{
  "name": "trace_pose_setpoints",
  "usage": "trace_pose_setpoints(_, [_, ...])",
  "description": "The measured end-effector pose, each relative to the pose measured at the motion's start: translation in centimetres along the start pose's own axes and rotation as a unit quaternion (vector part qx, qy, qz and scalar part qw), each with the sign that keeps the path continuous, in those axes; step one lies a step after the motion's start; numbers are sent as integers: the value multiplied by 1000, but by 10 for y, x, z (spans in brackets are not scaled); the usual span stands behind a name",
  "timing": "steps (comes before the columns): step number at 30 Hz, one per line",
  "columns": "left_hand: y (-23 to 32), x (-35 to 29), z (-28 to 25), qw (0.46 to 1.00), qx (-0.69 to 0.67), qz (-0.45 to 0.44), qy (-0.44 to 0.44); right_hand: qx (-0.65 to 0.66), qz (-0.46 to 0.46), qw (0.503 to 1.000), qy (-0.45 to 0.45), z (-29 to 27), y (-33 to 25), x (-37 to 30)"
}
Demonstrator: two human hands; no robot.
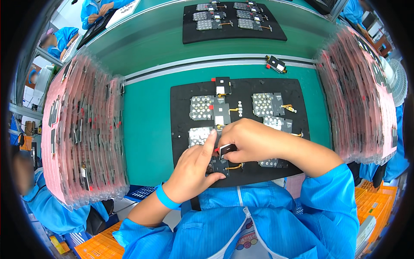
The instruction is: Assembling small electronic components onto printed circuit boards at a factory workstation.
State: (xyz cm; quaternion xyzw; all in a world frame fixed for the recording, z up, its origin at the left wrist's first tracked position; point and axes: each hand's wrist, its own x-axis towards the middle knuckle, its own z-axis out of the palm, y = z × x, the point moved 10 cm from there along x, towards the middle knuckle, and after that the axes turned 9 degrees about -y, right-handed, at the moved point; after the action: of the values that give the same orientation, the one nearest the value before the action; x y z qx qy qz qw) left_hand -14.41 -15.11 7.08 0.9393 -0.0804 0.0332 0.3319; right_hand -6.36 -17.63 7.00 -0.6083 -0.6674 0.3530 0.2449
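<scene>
Head view: right hand (249,139) pinches the tilted module (227,150), its long axis unclear; left hand (192,166), thumb and forefinger spread, lies just left.

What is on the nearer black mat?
Dotted boards and black parts with red tabs. The left hand and right hand partly cover some boards, hiding what lies beneath.
</scene>
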Motion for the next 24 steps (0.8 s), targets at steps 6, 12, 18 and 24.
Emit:
trace_pose_setpoints(6, [-8,5,-2,998,-30,-62,3,-29,34,996,-75,7,4,13])
trace_pose_setpoints(12, [-17,5,-3,986,-89,-137,21,-6,32,997,-65,8,6,9])
trace_pose_setpoints(18, [-21,4,-2,980,-138,-135,40,17,15,999,-33,11,6,4])
trace_pose_setpoints(24, [-22,1,0,978,-144,-147,40,64,9,998,-2,6,9,1])
